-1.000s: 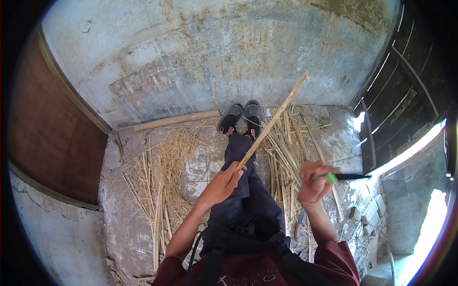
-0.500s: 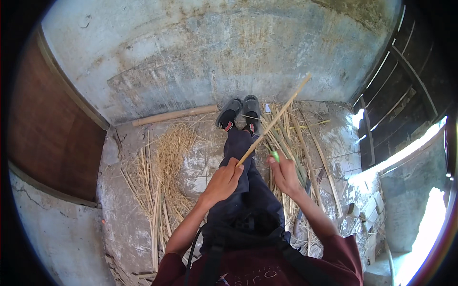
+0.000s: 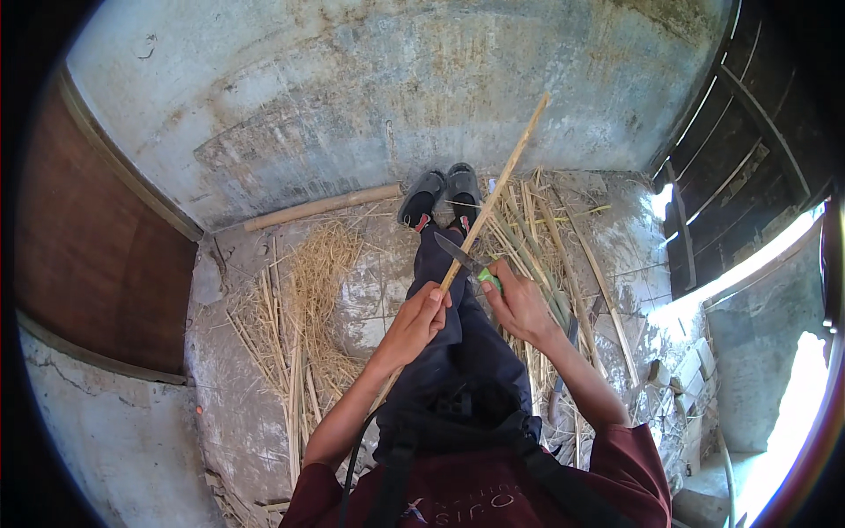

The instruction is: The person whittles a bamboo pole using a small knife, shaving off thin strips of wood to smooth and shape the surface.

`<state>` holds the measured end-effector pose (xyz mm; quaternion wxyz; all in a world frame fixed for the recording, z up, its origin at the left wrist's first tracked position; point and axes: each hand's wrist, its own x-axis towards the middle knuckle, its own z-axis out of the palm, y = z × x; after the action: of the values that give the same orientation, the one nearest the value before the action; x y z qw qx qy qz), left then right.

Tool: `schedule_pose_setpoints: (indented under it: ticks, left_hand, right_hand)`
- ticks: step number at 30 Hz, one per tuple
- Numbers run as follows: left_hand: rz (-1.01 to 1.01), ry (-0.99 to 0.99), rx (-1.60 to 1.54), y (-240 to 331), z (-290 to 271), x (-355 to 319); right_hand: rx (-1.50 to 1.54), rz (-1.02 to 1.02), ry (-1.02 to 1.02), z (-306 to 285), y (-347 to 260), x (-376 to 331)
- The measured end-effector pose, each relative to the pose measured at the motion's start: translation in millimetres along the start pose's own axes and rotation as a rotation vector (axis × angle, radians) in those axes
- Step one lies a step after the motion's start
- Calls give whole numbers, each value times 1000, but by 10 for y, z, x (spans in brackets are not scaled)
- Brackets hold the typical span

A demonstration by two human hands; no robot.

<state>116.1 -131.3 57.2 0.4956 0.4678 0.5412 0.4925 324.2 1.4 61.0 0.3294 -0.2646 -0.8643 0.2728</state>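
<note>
A long, pale bamboo strip (image 3: pixel 503 180) slants up and away over my legs. My left hand (image 3: pixel 415 326) is closed round its lower part, and the near end runs back beneath my left forearm. In my right hand (image 3: pixel 523 308) is a knife (image 3: pixel 454 250) with a green handle, gripped with the fingers wrapped round it. Its dark blade lies crosswise at the strip, a short way beyond my left fingers, with the tip pointing up and left.
Curly shavings (image 3: pixel 324 273) and thin strips (image 3: pixel 295 405) lie left of my legs. More bamboo strips (image 3: pixel 572 255) spread on the right. A bamboo pole (image 3: pixel 321 208) rests along the foot of the wall (image 3: pixel 352 97). Pale blocks (image 3: pixel 691 374) sit at the right.
The strip's far end has swung left and away from me. My right hand has shifted slightly, and the knife blade now shows plainly across the strip.
</note>
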Motion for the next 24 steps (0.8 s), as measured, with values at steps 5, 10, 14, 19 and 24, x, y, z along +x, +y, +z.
schedule_pose_setpoints:
  ticks: [5, 10, 14, 19, 24]
  left_hand:
    - [34, 113, 211, 20, 53, -26]
    - [89, 98, 265, -14, 105, -50]
    - [101, 100, 263, 7, 166, -94]
    - [65, 110, 253, 66, 171, -120]
    - [39, 55, 203, 33, 112, -121]
  right_hand:
    - [-12, 16, -110, -69, 8, 40]
    - [-111, -20, -109, -136, -82, 89]
    - [-58, -48, -79, -138, -142, 142]
    - [-65, -35, -130, -170, -135, 160]
    - [-87, -74, -37, -102, -90, 152]
